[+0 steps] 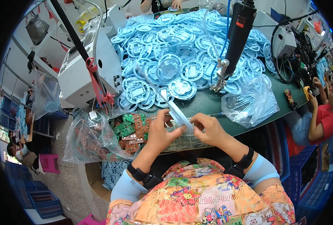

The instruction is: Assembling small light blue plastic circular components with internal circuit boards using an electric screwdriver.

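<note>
Left hand [159,131] and right hand [211,130] both pinching a tilted disc [178,115] over the table's [207,105] near edge.
On my feed: boards [131,129] by the near-left corner, pile [170,67] toward the far edge, stick bag [250,103] at the near edge, right. Risk, my read: fingertip-only hold on a thin rim; uneven pull could flip the disc into the boards.
</note>
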A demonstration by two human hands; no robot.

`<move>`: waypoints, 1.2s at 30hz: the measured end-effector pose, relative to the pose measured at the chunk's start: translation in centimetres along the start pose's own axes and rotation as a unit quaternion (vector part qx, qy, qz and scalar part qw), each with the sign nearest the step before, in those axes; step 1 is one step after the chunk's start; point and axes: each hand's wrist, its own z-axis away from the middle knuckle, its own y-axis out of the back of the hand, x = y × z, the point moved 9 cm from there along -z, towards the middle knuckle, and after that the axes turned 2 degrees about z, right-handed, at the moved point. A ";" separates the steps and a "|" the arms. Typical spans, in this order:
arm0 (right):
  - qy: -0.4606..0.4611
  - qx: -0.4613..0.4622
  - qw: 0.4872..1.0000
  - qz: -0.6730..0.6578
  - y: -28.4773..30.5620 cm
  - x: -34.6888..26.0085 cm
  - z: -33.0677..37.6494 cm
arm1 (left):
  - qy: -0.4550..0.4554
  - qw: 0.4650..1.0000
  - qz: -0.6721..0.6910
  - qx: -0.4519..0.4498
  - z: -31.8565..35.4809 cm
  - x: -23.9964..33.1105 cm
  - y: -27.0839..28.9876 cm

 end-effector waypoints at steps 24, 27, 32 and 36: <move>0.217 0.074 0.951 0.208 0.8 -5.5 0.0 | 0.229 0.912 0.318 -0.123 -1.1 -2.0 -2.5; 0.209 0.098 0.963 0.139 2.5 -6.7 -0.3 | 0.175 0.953 0.231 -0.086 -1.3 -1.4 -1.5; 0.188 0.122 0.963 0.150 2.1 -6.0 -0.7 | 0.165 0.962 0.201 -0.088 -0.8 -1.3 -1.9; 0.193 0.096 0.962 0.169 1.4 -5.9 -0.5 | 0.163 0.959 0.204 -0.107 -0.3 -1.3 -1.7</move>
